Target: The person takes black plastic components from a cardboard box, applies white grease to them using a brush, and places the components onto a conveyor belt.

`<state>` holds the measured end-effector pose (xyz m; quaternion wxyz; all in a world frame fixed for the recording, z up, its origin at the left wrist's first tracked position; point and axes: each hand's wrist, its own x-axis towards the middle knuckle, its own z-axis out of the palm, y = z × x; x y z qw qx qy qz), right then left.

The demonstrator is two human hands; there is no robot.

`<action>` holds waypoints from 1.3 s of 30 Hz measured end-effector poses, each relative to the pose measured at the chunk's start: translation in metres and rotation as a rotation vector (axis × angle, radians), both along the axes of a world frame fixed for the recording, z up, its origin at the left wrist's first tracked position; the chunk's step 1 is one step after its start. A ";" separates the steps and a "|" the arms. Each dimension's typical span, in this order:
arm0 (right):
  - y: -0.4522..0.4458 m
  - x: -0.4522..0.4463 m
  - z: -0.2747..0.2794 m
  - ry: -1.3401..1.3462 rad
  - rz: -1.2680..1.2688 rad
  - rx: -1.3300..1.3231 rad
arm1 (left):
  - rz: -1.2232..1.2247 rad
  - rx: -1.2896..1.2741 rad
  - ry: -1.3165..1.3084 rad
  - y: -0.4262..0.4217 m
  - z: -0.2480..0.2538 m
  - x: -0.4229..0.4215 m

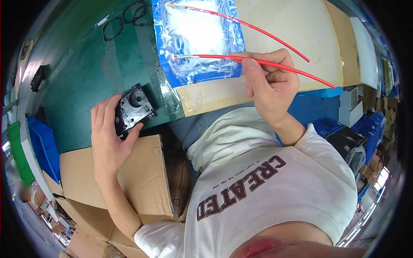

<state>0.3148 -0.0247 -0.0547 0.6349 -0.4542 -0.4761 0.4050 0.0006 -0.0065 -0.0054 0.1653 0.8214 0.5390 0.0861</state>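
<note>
My left hand grips a black and grey moulded housing with a round opening, fingers along one side and thumb at the lower edge. In my right hand is a thin red-handled brush, pinched between thumb and fingers. Its bristle tip touches the white paste smeared over a blue sheet. A second red-handled brush lies across the upper part of that sheet, its handle reaching past the right edge.
Black ring-shaped gaskets lie on the green table at the back. A small black part is at far left. Near the front left stand a blue bin and an open cardboard box. Beige board lies beneath the blue sheet.
</note>
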 end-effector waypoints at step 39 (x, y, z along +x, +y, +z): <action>-0.009 -0.021 0.029 0.110 0.394 0.219 | -0.091 0.451 -0.090 -0.012 0.017 -0.008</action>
